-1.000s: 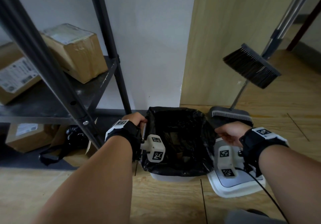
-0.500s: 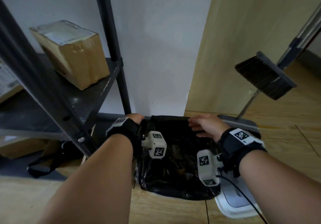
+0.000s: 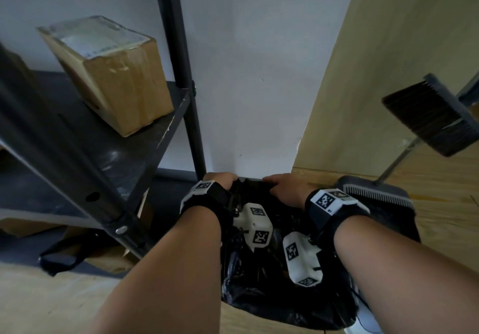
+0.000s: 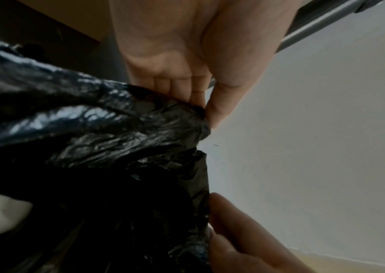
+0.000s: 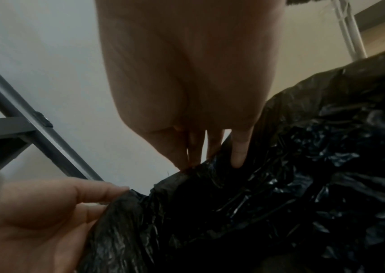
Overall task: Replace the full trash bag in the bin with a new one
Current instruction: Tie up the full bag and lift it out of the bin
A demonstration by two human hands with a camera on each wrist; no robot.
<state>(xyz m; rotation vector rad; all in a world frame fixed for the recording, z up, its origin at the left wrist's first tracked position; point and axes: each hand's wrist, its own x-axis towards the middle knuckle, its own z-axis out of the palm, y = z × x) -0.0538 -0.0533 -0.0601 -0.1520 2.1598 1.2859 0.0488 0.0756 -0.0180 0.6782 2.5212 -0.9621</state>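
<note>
The black trash bag fills the floor space against the white wall and hides the bin under it. My left hand pinches the bag's far edge, thumb against fingers on the crumpled plastic. My right hand is close beside it at the same far edge. In the right wrist view its fingertips pinch the bag's rim, and the left hand shows at the lower left. The bag's mouth is drawn together between the two hands.
A dark metal shelf with a cardboard box stands to the left, its post close to my left hand. A broom and dustpan are on the right. A white lid lies on the wooden floor.
My right hand left the bag's right rim and came to the far edge beside my left hand. The bag's mouth went from wide open to gathered, and the view moved closer.
</note>
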